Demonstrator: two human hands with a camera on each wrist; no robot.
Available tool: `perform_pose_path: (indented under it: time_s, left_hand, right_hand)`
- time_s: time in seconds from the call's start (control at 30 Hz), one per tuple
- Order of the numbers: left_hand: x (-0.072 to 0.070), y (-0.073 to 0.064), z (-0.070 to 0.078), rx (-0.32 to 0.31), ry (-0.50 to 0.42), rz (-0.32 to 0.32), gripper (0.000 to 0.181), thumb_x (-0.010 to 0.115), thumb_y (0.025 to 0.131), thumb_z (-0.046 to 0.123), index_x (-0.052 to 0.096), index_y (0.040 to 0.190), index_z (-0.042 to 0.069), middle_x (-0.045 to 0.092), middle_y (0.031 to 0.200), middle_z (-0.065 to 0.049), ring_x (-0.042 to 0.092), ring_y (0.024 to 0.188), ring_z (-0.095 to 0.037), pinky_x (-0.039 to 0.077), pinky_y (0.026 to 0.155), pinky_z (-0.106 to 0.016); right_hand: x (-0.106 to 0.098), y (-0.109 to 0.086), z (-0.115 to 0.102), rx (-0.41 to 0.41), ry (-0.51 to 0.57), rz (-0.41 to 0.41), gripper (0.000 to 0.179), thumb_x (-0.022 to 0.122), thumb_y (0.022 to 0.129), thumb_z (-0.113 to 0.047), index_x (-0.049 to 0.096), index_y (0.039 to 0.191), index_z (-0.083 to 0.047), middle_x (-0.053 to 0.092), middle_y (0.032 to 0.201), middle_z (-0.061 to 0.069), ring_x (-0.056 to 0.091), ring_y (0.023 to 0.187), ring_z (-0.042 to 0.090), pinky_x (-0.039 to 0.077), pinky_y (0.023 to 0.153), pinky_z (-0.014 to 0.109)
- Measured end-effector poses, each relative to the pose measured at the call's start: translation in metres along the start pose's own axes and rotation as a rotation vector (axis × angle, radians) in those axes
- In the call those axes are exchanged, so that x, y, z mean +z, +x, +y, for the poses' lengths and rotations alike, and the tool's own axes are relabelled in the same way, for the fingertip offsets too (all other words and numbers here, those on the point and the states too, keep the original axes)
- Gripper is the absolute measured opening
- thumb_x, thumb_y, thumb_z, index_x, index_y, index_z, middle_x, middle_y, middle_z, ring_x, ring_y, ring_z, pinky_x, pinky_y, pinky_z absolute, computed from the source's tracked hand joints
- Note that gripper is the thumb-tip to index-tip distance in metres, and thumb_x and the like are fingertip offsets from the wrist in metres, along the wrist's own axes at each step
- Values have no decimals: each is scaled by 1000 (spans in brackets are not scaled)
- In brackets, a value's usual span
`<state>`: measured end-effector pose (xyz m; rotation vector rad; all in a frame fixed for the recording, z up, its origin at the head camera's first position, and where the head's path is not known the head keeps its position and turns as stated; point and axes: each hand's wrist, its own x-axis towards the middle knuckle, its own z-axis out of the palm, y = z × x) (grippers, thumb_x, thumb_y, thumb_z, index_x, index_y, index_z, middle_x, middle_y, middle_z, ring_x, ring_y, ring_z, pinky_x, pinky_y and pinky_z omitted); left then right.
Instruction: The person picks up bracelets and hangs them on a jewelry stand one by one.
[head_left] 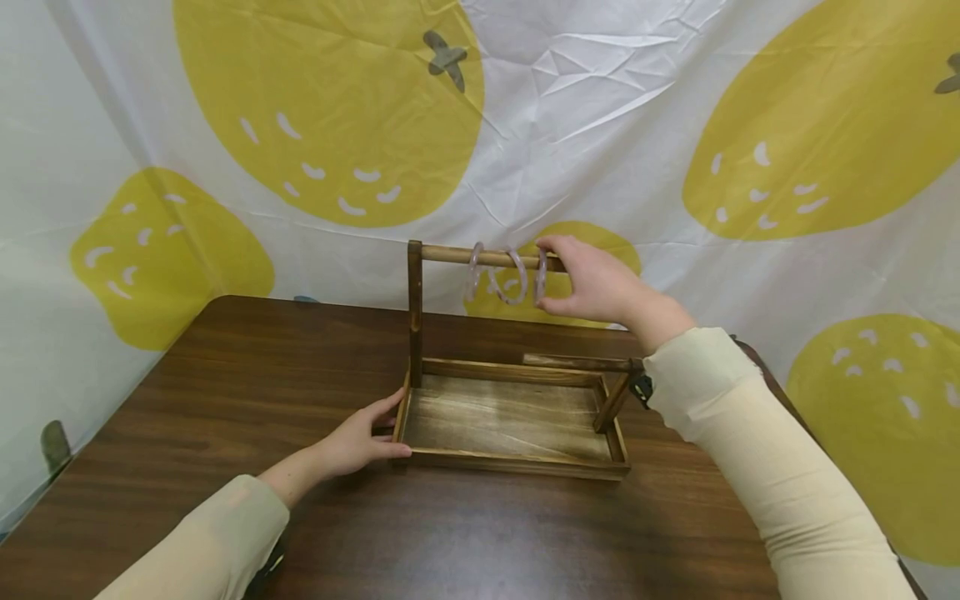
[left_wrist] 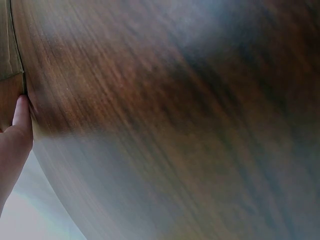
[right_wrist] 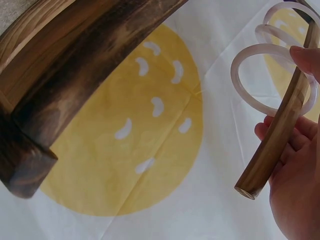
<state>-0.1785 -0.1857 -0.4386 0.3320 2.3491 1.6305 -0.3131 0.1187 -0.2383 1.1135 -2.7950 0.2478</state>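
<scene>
A wooden jewelry stand [head_left: 510, 462] has a shallow tray base and two arms at different heights. Three pale lilac bangles hang around its taller bar [head_left: 442, 253]. My right hand [head_left: 606, 285] pinches the rightmost bangle [head_left: 542, 275] between thumb and fingers, near the bar's free end. In the right wrist view, that bangle [right_wrist: 239, 87] encircles the bar, with the others farther along. My left hand [head_left: 356, 442] grips the left end of the tray, its thumb at the front corner. Only part of that hand [left_wrist: 17, 135] shows in the left wrist view.
The stand rests on a dark brown wooden table [head_left: 225, 383]. Its shorter bar [head_left: 573, 362] lies below my right forearm, its post at the tray's right end. Behind the table hangs a white cloth [head_left: 585, 167] with yellow fruit shapes.
</scene>
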Motion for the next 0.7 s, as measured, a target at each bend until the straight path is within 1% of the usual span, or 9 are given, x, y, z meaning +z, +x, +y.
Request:
perform_pose_path:
  time_s: [0.13, 0.27, 0.33, 0.47, 0.53, 0.57, 0.63, 0.7]
  left_hand:
    - [1, 0, -1, 2, -3, 0, 93, 74, 80, 15, 14, 149, 0, 16, 151, -31, 37, 130, -46, 48, 100, -42]
    - [2, 1, -1, 4, -9, -4, 93, 74, 80, 15, 14, 149, 0, 16, 150, -31, 37, 129, -46, 49, 99, -42]
    - [2, 2, -1, 8, -8, -6, 93, 74, 80, 15, 14, 149, -1, 16, 151, -31, 37, 129, -46, 49, 99, -42]
    - [0, 2, 1, 8, 18, -10, 93, 74, 81, 16, 12, 149, -1, 14, 151, -30, 37, 129, -46, 48, 100, -43]
    - [-2, 1, 3, 0, 58, -9, 94, 72, 83, 22, 10, 149, -1, 13, 151, -30, 36, 129, -46, 47, 101, -44]
    - [-3, 1, 5, -7, 88, -2, 94, 71, 84, 25, 9, 149, -1, 12, 152, -30, 33, 131, -46, 46, 102, -46]
    - [-5, 0, 9, -7, 180, 26, 92, 67, 86, 33, 9, 149, -1, 13, 152, -29, 28, 134, -46, 40, 106, -51]
    - [-8, 0, 14, -3, 299, 74, 89, 63, 88, 38, 10, 150, 1, 15, 152, -27, 22, 137, -46, 33, 109, -58]
  right_hand:
    - [0, -1, 0, 0, -11, -11, 82, 72, 77, -36, 35, 140, -1, 49, 134, 16, 48, 123, 33, 41, 107, 47]
    - [-1, -5, 1, 2, -19, -17, 89, 70, 78, -40, 25, 146, -2, 39, 144, 19, 39, 131, 36, 35, 111, 50]
    - [-2, -7, 1, 2, -20, -4, 92, 69, 80, -43, 20, 148, -4, 32, 149, 20, 31, 136, 37, 29, 114, 51]
    - [-3, -12, 0, -5, -38, 47, 93, 66, 81, -49, 18, 149, -6, 27, 151, 19, 19, 141, 39, 14, 118, 55]
    - [-3, -15, 0, 14, -47, 59, 93, 64, 82, -52, 18, 150, -8, 25, 153, 17, 13, 143, 39, 7, 117, 60]
    - [-2, -17, 0, 29, -51, 61, 93, 63, 82, -54, 17, 150, -10, 24, 153, 16, 10, 143, 39, 4, 116, 62]
    - [-3, -23, 0, 78, -34, 51, 92, 60, 84, -56, 15, 151, -12, 18, 155, 15, 4, 144, 40, -1, 113, 68]
    - [-2, -29, 1, 125, -7, 49, 90, 58, 86, -56, 13, 151, -13, 14, 156, 16, -1, 144, 41, -5, 109, 72]
